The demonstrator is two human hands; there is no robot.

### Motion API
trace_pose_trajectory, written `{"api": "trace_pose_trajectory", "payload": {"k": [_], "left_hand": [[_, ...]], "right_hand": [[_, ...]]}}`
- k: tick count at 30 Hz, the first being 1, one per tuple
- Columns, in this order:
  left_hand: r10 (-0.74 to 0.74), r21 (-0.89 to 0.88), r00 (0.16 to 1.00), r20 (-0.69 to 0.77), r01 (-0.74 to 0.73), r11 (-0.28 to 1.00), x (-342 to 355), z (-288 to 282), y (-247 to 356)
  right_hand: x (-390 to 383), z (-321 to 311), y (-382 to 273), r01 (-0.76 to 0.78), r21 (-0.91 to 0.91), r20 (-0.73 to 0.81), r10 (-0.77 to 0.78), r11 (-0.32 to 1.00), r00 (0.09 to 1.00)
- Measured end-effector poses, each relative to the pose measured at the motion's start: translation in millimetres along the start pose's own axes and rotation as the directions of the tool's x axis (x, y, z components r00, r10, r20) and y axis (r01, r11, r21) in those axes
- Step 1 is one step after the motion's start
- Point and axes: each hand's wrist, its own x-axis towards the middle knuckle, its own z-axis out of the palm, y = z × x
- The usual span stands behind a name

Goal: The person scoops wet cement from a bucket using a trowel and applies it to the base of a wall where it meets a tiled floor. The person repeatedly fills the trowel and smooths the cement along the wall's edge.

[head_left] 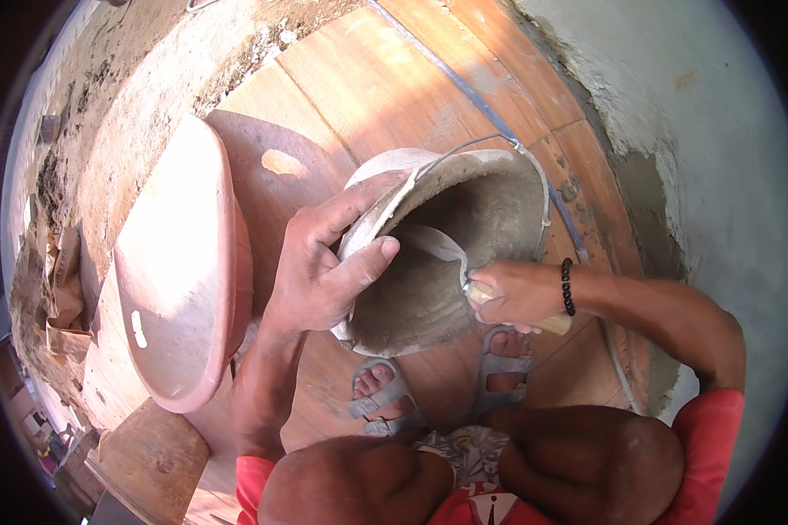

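Note:
A cement-crusted bucket [508,206] is tipped with its mouth toward me, just beyond my feet. Wet grey mortar coats its inner wall, and a thin wire handle lies against the rim. My left hand [320,267] grips the bucket's left rim, thumb inside and fingers over the outside. In my right hand [521,293] is a trowel [553,325], held by its pale wooden handle at the near right rim. Its metal blade reaches into the bucket; the blade's far end is hard to make out in the shadow.
A pinkish oval basin [179,262] stands at the left on orange tiles [337,101]. Behind it lies sandy ground with a torn brown paper bag [64,280]. A wooden piece [153,455] sits lower left. A bluish hose [451,74] runs past the bucket, beside a grey plastered surface [718,131].

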Motion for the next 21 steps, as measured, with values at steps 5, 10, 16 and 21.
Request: {"api": "trace_pose_trajectory", "payload": {"k": [5, 10, 16, 21], "left_hand": [[-0.079, -0.044, 0.992, -0.094, 0.076, 0.996, 6, -2, -15], [-0.188, -0.188, 0.97, -0.156, 0.158, 0.969, 1, -9, -14], [-0.052, -0.066, 0.998, -0.034, 0.05, 0.997, 9, 5, -2], [-0.025, -0.068, 0.998, 0.063, 0.029, 0.997, 13, 4, 4]], "right_hand": [[-8, 12, 12, 0.028, -0.513, -0.18, -0.14, 0.858, 0.974], [-60, -8, -37, -0.068, -0.613, -0.361, -0.202, 0.787, 0.91], [-30, -15, -34, -0.043, -0.728, -0.37, -0.34, 0.684, 0.865], [-35, 13, -25, -0.174, -0.772, -0.305, -0.116, 0.611, 0.945]]}}
